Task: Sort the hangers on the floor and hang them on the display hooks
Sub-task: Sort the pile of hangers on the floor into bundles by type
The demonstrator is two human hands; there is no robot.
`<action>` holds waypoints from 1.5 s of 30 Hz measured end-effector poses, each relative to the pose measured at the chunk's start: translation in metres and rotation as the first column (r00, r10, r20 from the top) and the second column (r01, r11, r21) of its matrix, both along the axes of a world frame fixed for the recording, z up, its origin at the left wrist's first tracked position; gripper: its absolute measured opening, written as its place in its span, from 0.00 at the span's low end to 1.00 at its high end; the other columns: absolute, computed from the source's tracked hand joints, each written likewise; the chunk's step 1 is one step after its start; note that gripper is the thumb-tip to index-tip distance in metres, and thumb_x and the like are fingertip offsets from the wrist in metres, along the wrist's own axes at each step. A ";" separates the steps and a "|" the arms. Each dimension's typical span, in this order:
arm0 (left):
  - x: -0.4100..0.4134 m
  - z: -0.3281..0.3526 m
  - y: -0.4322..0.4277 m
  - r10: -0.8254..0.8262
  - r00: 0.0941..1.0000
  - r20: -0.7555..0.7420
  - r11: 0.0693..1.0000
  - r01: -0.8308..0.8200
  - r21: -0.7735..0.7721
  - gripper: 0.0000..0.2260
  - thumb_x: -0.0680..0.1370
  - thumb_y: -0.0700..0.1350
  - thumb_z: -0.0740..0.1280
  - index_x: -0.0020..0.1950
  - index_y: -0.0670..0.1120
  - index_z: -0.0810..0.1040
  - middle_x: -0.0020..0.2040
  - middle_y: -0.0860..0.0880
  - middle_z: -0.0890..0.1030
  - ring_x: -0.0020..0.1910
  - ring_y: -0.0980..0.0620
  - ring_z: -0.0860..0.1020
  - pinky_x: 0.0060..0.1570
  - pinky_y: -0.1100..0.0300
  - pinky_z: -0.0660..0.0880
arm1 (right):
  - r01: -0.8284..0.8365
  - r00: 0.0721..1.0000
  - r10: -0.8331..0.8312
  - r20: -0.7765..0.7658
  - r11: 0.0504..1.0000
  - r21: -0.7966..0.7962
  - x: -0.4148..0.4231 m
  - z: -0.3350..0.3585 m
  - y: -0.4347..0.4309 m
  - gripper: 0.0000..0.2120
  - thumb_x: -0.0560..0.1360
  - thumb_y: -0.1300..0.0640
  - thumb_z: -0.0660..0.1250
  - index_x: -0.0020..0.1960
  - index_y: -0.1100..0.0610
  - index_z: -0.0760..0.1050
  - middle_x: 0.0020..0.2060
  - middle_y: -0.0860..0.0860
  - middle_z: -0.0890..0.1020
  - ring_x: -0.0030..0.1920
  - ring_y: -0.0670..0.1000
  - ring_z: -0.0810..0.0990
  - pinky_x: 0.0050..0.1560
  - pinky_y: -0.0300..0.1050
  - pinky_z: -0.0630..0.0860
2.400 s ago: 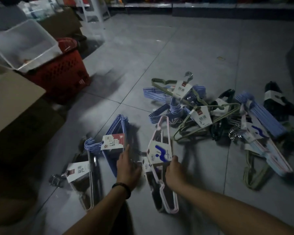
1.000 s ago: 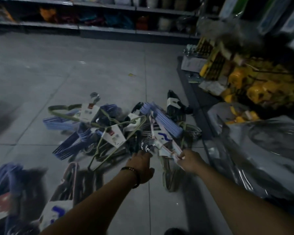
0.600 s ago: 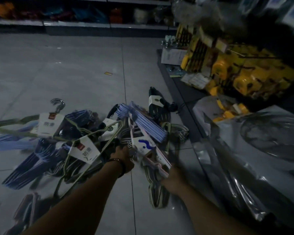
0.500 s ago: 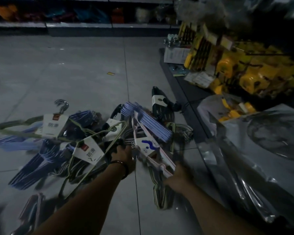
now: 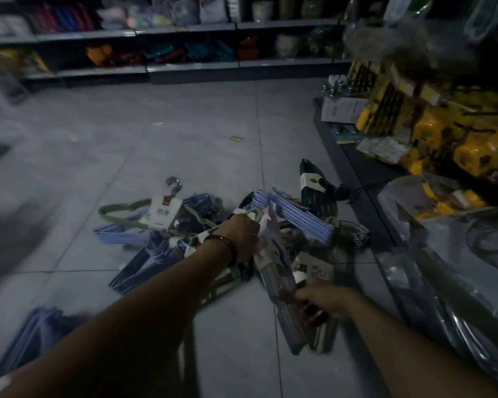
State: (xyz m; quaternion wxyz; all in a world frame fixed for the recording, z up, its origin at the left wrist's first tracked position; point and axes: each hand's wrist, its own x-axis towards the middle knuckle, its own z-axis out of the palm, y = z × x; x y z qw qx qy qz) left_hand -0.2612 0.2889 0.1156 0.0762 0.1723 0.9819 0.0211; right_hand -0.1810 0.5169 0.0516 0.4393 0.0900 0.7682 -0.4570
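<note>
Hangers (image 5: 144,239) lie heaped on the tiled floor (image 5: 184,139) just beyond both hands. The left hand (image 5: 242,235) grips the top of a pink-white bundle (image 5: 273,254); the right hand (image 5: 321,297) curls round its lower end. A blue bundle (image 5: 299,219) lies just behind it. Plastic-wrapped goods (image 5: 443,282) and a shelf base (image 5: 354,179) crowd the right hand's outer side. Open tiles lie left of the left hand.

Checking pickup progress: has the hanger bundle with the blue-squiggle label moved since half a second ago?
Yes. The labelled hanger bundle has slid toward the person, further past the horizontal floor seam.
</note>
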 end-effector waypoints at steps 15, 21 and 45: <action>0.151 0.084 -0.112 0.030 0.937 -0.347 0.930 0.101 0.354 0.05 0.81 0.46 0.69 0.55 0.50 0.83 0.58 0.48 0.78 0.49 0.53 0.79 0.48 0.61 0.81 | 0.077 0.973 -0.149 -0.174 0.928 -0.364 0.029 0.114 -0.073 0.22 0.75 0.50 0.76 0.65 0.55 0.76 0.56 0.57 0.86 0.56 0.61 0.86 0.59 0.68 0.80; 0.232 0.085 -0.198 0.285 0.904 -0.320 0.937 -0.194 0.289 0.04 0.81 0.50 0.63 0.53 0.56 0.78 0.52 0.49 0.77 0.45 0.47 0.78 0.42 0.48 0.80 | -0.106 0.957 0.022 -0.288 0.955 -0.278 0.065 0.136 -0.170 0.18 0.76 0.46 0.75 0.61 0.49 0.75 0.56 0.52 0.85 0.51 0.57 0.87 0.48 0.65 0.85; 0.358 -0.100 -0.278 0.706 0.538 0.460 0.501 -0.839 0.212 0.22 0.82 0.49 0.68 0.75 0.49 0.69 0.79 0.42 0.61 0.77 0.40 0.66 0.76 0.48 0.67 | -0.388 0.887 0.446 -0.120 0.860 0.330 0.185 -0.026 -0.331 0.09 0.81 0.57 0.67 0.59 0.60 0.76 0.50 0.61 0.82 0.43 0.62 0.87 0.40 0.57 0.86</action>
